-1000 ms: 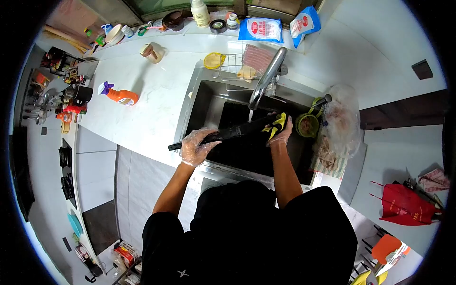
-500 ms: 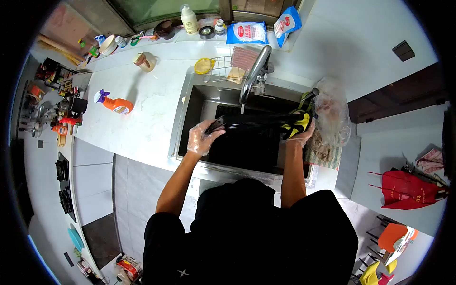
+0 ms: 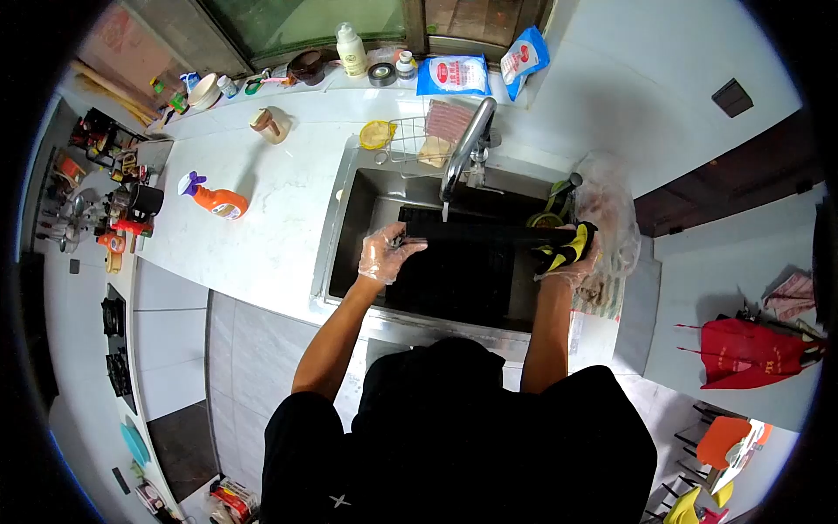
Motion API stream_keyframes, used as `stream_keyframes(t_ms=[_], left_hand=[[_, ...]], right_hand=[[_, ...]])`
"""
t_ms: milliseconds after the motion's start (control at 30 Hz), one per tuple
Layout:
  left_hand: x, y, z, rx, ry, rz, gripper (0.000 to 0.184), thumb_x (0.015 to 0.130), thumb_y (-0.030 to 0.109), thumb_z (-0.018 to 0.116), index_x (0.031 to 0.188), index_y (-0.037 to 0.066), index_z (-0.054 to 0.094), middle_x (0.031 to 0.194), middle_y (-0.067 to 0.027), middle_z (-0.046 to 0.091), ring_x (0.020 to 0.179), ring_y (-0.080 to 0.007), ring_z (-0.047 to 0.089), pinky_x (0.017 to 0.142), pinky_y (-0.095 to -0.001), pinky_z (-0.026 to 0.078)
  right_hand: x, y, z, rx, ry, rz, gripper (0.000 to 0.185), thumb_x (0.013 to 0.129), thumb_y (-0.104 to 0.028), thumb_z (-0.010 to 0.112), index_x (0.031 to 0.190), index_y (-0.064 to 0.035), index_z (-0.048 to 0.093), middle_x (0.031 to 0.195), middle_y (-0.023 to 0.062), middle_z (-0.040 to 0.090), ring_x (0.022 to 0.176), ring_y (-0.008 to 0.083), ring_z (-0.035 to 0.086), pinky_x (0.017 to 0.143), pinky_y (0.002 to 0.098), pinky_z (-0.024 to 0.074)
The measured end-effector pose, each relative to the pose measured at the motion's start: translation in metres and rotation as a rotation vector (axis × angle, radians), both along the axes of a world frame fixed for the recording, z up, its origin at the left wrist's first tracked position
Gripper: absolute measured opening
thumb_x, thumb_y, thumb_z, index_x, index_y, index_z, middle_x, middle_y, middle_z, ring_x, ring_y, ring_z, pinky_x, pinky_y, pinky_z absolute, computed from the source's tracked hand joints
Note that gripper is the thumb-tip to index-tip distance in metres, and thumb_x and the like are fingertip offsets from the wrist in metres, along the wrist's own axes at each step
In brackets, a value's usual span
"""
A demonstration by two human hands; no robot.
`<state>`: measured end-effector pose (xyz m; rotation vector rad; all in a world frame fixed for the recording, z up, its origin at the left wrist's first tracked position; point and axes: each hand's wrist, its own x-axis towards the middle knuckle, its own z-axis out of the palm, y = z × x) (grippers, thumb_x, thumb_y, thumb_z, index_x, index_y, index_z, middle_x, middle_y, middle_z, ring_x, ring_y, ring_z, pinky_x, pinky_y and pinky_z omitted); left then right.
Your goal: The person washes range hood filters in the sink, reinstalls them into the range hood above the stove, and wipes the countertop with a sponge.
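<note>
My left hand [image 3: 385, 254], in a clear plastic glove, grips the left end of a long black bar-like piece [image 3: 489, 232]. Over the sink [image 3: 360, 210], the piece lies roughly level, just below the faucet [image 3: 470, 144], whose water runs down onto it. At the piece's right end, my right hand [image 3: 583, 264], gloved too, is closed on a yellow and black cloth [image 3: 572, 249]. A dark flat panel [image 3: 449, 284] lies in the basin beneath.
An orange spray bottle [image 3: 218, 203] and a brown-lidded jar [image 3: 269, 127] stand on the left counter. Behind the basin is a wire rack [image 3: 406, 142]. A green strainer [image 3: 548, 218] and a plastic bag [image 3: 611, 210] are at the right.
The cloth and my right hand have moved right along the black piece to its right end. The piece has turned from slanted to nearly level. My left hand has shifted slightly right.
</note>
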<state>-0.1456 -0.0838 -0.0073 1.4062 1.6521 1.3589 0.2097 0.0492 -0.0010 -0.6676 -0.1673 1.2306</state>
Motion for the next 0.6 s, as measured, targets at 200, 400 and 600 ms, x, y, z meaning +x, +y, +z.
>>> stream_keyframes(t_ms=[200,400,600], left_hand=[[0.012,0.026,0.026,-0.237,0.028,-0.055,0.044,0.073,0.009,0.088,0.110,-0.002,0.067,0.094,-0.0082,0.073,0.086,-0.0097,0.065,0.078,-0.0282,0.055],[0.025,0.051,0.001,-0.239,-0.158,-0.083,0.042,0.075,0.009,0.087,0.110,-0.003,0.067,0.098,-0.0066,0.074,0.086,-0.0093,0.064,0.080,-0.0276,0.053],[0.027,0.055,0.051,-0.313,0.001,-0.078,0.044,0.073,0.014,0.089,0.108,0.000,0.067,0.099,-0.0082,0.074,0.086,-0.0137,0.067,0.081,-0.0314,0.054]], right_hand=[[0.001,0.006,0.024,-0.158,-0.070,-0.080,0.031,0.095,-0.037,0.056,0.101,-0.0082,0.065,0.089,0.0085,0.070,0.077,0.0218,0.065,0.071,0.0354,0.0550],[0.011,0.019,0.015,-0.161,-0.125,-0.157,0.029,0.093,-0.038,0.058,0.100,-0.0109,0.067,0.084,0.0075,0.069,0.071,0.0202,0.064,0.060,0.0335,0.0554],[0.003,0.027,0.018,-0.101,-0.141,-0.112,0.033,0.092,-0.035,0.061,0.108,-0.0070,0.067,0.092,0.0073,0.068,0.077,0.0219,0.066,0.065,0.0345,0.0577]])
